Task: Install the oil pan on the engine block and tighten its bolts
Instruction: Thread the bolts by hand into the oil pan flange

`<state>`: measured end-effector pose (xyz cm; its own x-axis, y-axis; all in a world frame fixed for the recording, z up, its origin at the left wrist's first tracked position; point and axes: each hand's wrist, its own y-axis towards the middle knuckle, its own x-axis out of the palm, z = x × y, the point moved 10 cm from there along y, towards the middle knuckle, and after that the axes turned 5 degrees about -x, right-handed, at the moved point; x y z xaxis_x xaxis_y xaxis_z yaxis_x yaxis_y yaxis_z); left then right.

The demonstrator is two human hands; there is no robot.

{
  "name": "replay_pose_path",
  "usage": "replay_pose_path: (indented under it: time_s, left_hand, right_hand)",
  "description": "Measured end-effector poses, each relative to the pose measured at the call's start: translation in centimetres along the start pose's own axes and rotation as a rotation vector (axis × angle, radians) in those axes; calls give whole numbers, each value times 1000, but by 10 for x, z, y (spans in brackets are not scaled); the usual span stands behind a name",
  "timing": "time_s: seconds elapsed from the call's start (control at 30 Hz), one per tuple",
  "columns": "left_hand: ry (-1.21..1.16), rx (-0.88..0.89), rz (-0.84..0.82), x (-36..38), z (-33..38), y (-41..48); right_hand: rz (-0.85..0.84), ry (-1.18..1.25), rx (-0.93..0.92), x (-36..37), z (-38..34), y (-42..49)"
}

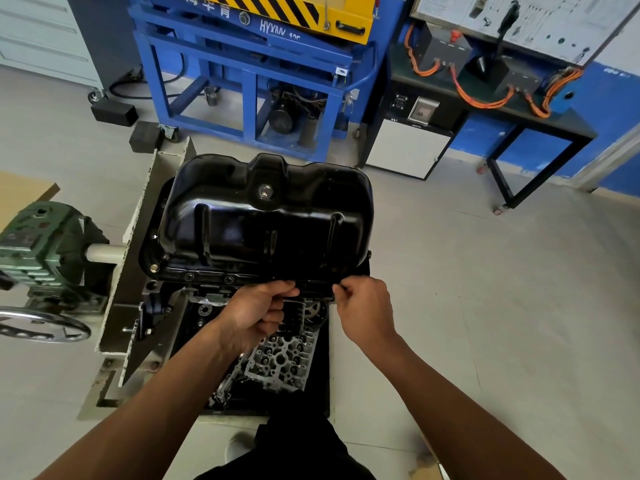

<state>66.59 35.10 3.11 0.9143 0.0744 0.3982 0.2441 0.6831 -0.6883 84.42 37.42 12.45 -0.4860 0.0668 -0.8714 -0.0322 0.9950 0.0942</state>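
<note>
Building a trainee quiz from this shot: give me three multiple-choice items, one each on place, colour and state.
1. The left hand and right hand are at: A the pan's near rim; B the handwheel; C the drain plug.
2. The pan is: A blue; B black; C green.
3. The pan is: A on the floor; B hung from the blue frame; C resting on the block.
Answers: 1 A, fingers curl at the rim; 2 B, glossy black; 3 C, its flange lies on the block.
</note>
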Motion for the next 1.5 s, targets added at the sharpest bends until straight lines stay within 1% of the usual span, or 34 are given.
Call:
replay_pose_path:
  time_s: [0.2,0.37,0.57,0.8,0.93,1.13,1.23,1.37,1.5]
  left_hand:
    - [5,7,-6,2,2,-2]
    - [2,8,-4,3,2,-4]
    - [1,11,11,1,5,-7]
    - [-3,14,20,3,7,-10]
    - [2,15,23,7,9,-11]
    - [6,18,19,8,8,-8]
    - [3,16,14,9,9,-6]
    - [0,19,9,10,11,-4]
    - [12,21,3,17,12,-2]
  right_hand:
    - [-28,59,9,0,1,3]
    - [-21,-3,36,0,7,4]
    - [-21,-39,25,0,9,4]
    - [-3,13,64,-2,10,3]
    - [3,17,51,2,8,2]
    - [-9,-96,26,0,6,2]
    - [4,-93,25,-3,5,3]
    - [-2,-30,32,0,5,4]
    - [-10,-111,-1,3,-1,5]
